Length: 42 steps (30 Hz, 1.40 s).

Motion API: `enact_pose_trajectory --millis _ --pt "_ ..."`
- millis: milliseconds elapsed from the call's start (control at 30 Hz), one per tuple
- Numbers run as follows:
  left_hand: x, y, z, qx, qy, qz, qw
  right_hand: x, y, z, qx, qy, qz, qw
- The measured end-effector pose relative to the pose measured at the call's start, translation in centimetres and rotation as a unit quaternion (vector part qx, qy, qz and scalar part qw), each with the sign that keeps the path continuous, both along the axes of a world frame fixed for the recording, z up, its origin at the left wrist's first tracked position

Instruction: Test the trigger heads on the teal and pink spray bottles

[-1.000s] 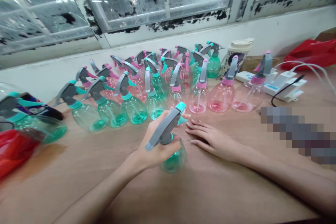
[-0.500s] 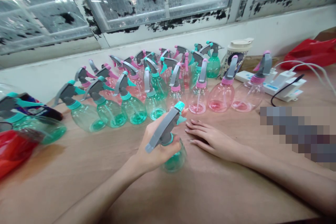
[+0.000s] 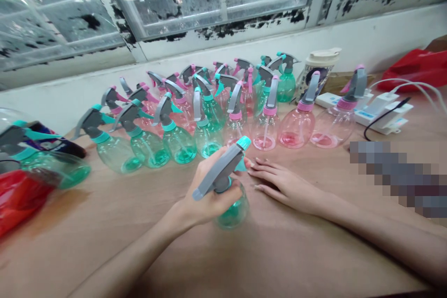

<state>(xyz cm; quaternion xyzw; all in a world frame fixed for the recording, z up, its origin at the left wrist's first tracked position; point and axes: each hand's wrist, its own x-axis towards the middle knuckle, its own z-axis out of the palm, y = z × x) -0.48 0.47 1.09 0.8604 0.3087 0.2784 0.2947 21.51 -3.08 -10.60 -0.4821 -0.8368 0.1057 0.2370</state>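
My left hand [image 3: 206, 195] is wrapped round the neck of a green spray bottle [image 3: 234, 209] with a grey and teal trigger head [image 3: 220, 171]. The bottle stands on the wooden table [image 3: 265, 251] near the middle. My right hand [image 3: 284, 184] lies flat on the table just to the right of the bottle, fingers stretched out towards the trigger, holding nothing. Behind both hands stand several rows of green spray bottles [image 3: 178, 142] and pink spray bottles [image 3: 295, 123].
A white lidded cup [image 3: 317, 70] and a white power strip with chargers and cables [image 3: 379, 107] sit at the back right. Red plastic bags lie at the far right [image 3: 415, 67] and the left edge [image 3: 17, 198]. More green bottles [image 3: 52, 167] lie at the left. A window runs behind.
The view has shifted slightly. Both hands and the held bottle have stayed almost where they were.
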Motion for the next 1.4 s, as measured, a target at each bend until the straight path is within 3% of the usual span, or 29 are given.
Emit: enact_pose_trajectory --millis 400,667,1067,1400 --pt "0.15 -0.08 -0.04 -0.088 -0.039 0.007 0.995 0.01 0.00 -0.08 0.002 0.005 0.001 1.000" --pt "0.12 -0.44 -0.57 -0.050 -0.026 0.044 0.997 -0.09 -0.07 0.04 0.005 0.015 -0.002 1.000" --pt "0.27 -0.08 -0.45 -0.052 -0.051 0.012 0.997 -0.05 -0.02 0.03 0.000 -0.003 0.000 1.000" --pt "0.16 -0.16 -0.56 -0.060 -0.037 0.027 0.997 -0.09 -0.08 0.16 0.003 0.010 0.000 1.000"
